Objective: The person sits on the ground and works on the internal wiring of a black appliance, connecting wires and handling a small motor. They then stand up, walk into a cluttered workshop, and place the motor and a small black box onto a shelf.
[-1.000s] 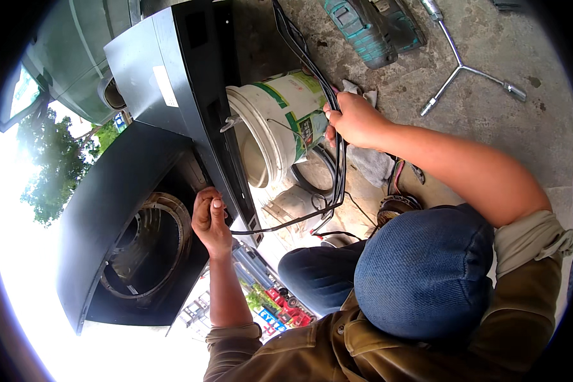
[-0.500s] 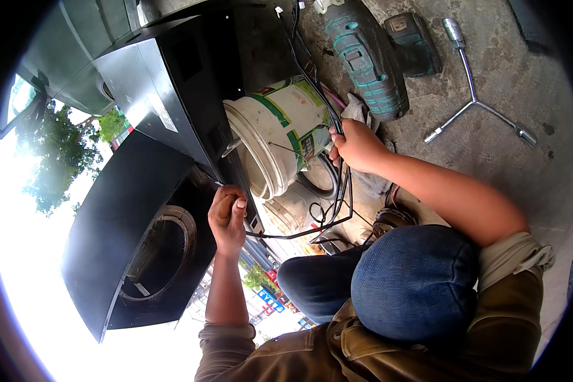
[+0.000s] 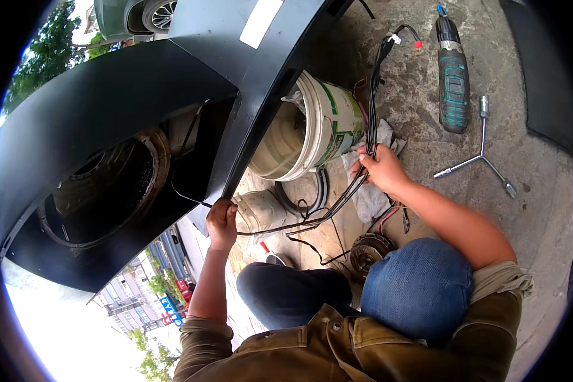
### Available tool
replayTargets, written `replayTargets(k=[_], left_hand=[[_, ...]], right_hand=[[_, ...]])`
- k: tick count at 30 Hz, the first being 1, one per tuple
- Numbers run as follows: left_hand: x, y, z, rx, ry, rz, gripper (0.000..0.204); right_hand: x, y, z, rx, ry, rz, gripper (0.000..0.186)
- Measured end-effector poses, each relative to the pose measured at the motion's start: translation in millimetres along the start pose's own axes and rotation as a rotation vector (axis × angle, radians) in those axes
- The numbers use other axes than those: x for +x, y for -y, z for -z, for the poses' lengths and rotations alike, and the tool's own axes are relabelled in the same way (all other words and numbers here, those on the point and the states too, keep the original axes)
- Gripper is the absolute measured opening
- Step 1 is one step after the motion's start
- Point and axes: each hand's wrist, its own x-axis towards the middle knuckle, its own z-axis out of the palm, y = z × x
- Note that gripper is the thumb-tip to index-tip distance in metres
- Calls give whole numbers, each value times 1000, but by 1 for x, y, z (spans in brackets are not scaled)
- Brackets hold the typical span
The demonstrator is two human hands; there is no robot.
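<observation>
At the lower edge of a black sheet-metal casing [image 3: 134, 83], my left hand [image 3: 221, 224] is closed round a thin black cable. From there the cable runs right to my right hand [image 3: 383, 170], whose fingers grip a bundle of black cables [image 3: 372, 108]. The upper end of that bundle carries a white and a red connector [image 3: 417, 44]. A thin wire [image 3: 188, 196] goes from my left hand into the casing, where a round opening with a brownish ring [image 3: 162, 156] shows. Just left of my right hand stands a white bucket [image 3: 310, 137] with green markings, lying tilted.
A teal-and-black cordless power tool [image 3: 453, 89] and a Y-shaped socket wrench [image 3: 482, 155] lie on the concrete at right. Below my right hand are a grey rag [image 3: 369, 204] and a round metal part [image 3: 369, 253]. A dark ring [image 3: 321, 191] rests by the bucket. A parked car [image 3: 118, 16] is beyond.
The whole view has shifted, and the casing now fills more of the upper left. Both hands keep their hold on the cables. The bundle's connector end has come into clearer sight.
</observation>
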Motion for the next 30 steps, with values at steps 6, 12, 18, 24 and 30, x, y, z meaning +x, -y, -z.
replayTargets(k=[6,12,18,24,30], left_hand=[[-32,6,-1,-159,101,-406,19],[-116,70,-14,-410,318,-144,21],[-171,98,-38,-711,370,119,23],[-168,105,-40,-613,281,-15,27],[-173,117,-51,-608,188,-39,26]], right_hand=[[-27,28,-19,-87,-119,30,16],[-55,49,-48,-249,-90,33,18],[-61,59,-94,-304,-81,1,13],[-66,68,-113,-359,-83,24,13],[-80,80,-141,-407,-139,35,14]])
